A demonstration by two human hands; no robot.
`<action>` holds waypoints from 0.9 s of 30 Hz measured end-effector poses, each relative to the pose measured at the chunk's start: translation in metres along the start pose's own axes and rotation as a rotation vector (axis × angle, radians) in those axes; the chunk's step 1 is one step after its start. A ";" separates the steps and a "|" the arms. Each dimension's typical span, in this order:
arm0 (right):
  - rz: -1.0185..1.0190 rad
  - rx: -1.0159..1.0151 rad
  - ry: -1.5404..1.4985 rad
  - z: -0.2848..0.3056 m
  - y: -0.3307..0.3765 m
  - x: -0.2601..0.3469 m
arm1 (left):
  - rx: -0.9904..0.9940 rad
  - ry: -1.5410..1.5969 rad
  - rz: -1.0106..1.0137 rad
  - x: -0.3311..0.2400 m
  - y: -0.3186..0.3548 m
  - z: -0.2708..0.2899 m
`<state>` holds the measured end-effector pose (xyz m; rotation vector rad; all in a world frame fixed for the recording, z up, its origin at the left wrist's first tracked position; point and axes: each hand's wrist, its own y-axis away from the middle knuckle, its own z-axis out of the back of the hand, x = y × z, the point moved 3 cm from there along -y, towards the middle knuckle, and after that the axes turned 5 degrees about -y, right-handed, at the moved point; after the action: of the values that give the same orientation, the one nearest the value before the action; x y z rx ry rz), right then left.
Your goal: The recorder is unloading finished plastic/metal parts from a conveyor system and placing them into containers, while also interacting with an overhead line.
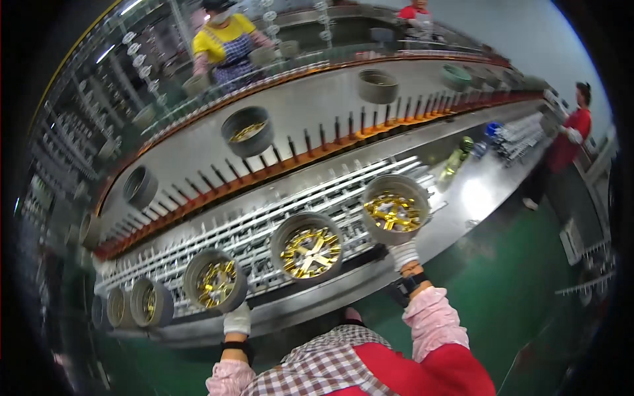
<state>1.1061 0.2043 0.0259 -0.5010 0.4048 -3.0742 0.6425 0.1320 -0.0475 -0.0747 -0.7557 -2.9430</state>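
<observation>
Two hands: our left hand (236,320) touches a bowl (215,282) at the conveyor's (343,280) near edge; grip unclear.
Right hand (403,253): we clasp another bowl's (395,208) rim.

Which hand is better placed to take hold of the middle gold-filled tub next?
Probably the right hand: it sits just right of the middle tub, under the right tub. The left hand sits lower, below the left tub.

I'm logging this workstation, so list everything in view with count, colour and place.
Round grey tubs of gold metal parts: about six, near rail, front row.
Grey tubs on the far belt: several, mostly behind the orange strip.
Orange strip with dark pegs: one, across the middle.
White metal rack bars: many, behind the front tubs.
Green floor: right.
Other workers: three, far side and right.
Left hand: white glove, at a tub.
Right hand: white glove, under the rightmost tub.
</observation>
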 end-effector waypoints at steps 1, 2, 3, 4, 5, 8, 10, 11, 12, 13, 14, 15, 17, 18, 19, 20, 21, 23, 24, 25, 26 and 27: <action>-0.002 -0.010 -0.008 -0.001 0.000 -0.001 | 0.017 0.023 0.015 -0.006 0.010 0.014; -0.004 -0.023 -0.013 -0.003 -0.001 -0.003 | -0.022 0.031 0.020 -0.012 0.016 0.028; -0.003 -0.040 -0.031 -0.004 0.001 -0.004 | 0.021 0.130 0.061 -0.017 0.020 0.037; -0.005 -0.052 -0.049 -0.006 0.001 -0.005 | -0.001 0.204 0.060 -0.018 0.026 0.045; -0.017 -0.077 -0.076 -0.006 0.005 -0.005 | -0.010 0.137 0.009 -0.021 0.027 0.049; -0.071 -0.171 -0.273 0.003 0.008 -0.002 | -0.094 0.147 -0.021 -0.018 0.026 0.040; -0.168 -0.265 -0.550 0.013 0.002 0.003 | -0.138 0.270 -0.023 -0.015 0.018 0.023; -0.235 -0.292 -0.754 0.018 -0.006 0.003 | -0.151 0.358 0.018 -0.012 0.014 0.013; -0.297 -0.304 -0.941 0.022 -0.015 0.005 | -0.198 0.380 0.018 -0.010 0.010 0.005; -0.347 -0.288 -1.083 0.025 -0.025 0.006 | -0.294 0.428 -0.008 -0.009 0.007 0.000; -0.384 -0.276 -1.180 0.025 -0.034 0.008 | -0.448 0.393 -0.070 -0.009 0.001 0.001; -0.401 -0.265 -1.220 0.019 -0.041 0.012 | -0.480 0.301 -0.025 -0.009 -0.001 -0.002; -0.398 -0.246 -1.182 -0.001 -0.049 0.018 | -0.519 0.399 0.009 -0.008 -0.002 -0.003; -0.310 -0.232 -1.173 -0.013 -0.052 0.021 | -0.526 0.437 0.030 -0.009 -0.001 -0.001; -0.308 -0.275 -0.912 -0.024 -0.051 0.018 | -0.501 0.277 -0.005 -0.011 0.003 0.002; -0.250 -0.313 -0.704 -0.034 -0.052 0.016 | -0.515 0.280 -0.006 -0.012 0.008 0.006; -0.197 -0.346 -0.500 -0.049 -0.049 0.016 | -0.527 0.277 -0.015 -0.013 0.014 0.010; -0.138 -0.319 0.035 -0.070 -0.050 0.012 | -0.506 0.600 -0.048 -0.010 0.020 0.019; -0.125 -0.253 0.364 -0.078 -0.051 0.009 | -0.499 0.760 -0.062 -0.007 0.021 0.021; -0.121 -0.173 0.619 -0.085 -0.049 0.007 | -0.494 0.826 -0.069 -0.006 0.020 0.023; -0.050 -0.157 0.717 -0.089 -0.046 0.007 | -0.483 0.914 -0.080 -0.004 0.018 0.023; 0.006 -0.150 0.731 -0.091 -0.043 0.008 | -0.509 0.817 -0.080 -0.003 0.016 0.024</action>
<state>1.0720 0.2688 -0.0440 0.6561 0.6264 -3.1216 0.6480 0.1304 -0.0192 1.0507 0.1064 -2.7465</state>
